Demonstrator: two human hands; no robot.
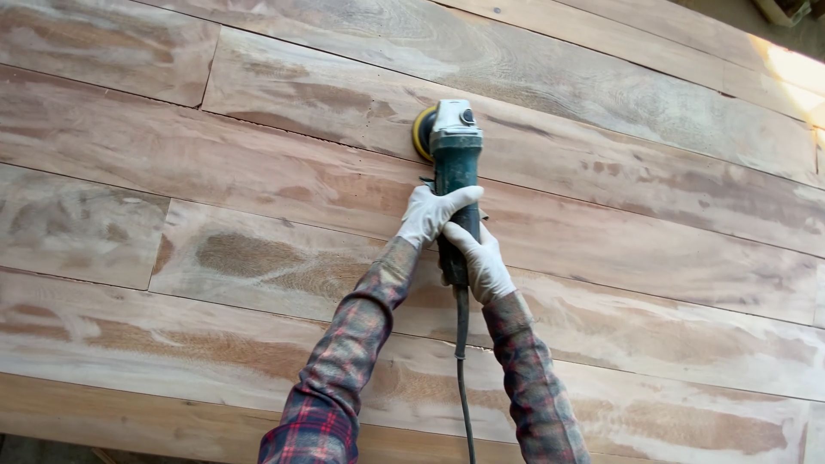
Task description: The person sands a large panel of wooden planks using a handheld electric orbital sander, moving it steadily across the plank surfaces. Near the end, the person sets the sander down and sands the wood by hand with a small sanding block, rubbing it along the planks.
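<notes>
A green angle grinder with a yellow sanding disc rests on a large surface of joined wooden planks. My left hand, in a white glove, grips the grinder's body from the left. My right hand, also gloved, wraps the lower end of the handle just below it. Both arms wear plaid sleeves. A dark power cord runs down from the handle between my forearms.
The planks stretch across the whole view, with pale sanded patches and darker brown unsanded areas. Seams run between the boards. Bright sunlight falls on the top right corner. The lower plank edge shows at the bottom left.
</notes>
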